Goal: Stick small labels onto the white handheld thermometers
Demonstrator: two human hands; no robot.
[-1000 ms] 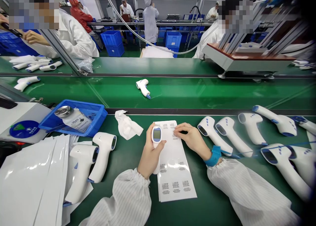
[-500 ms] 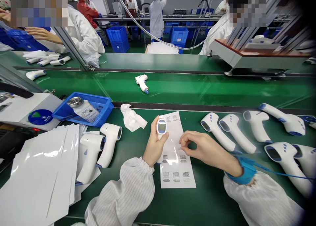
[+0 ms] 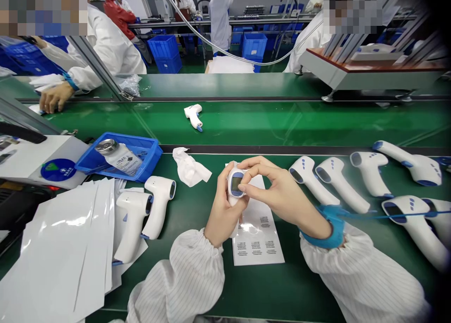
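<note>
Green assembly-line surface under both hands: the left hand wraps an infrared thermometer held just above a printed sheet, and the right hand pinches its upper end. More white thermometers lie on both sides.

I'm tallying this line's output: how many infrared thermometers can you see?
10 infrared thermometers: one held in the left hand and right hand, two to their left, six to their right, one on the far belt. Others may be hidden at the edges.
</note>
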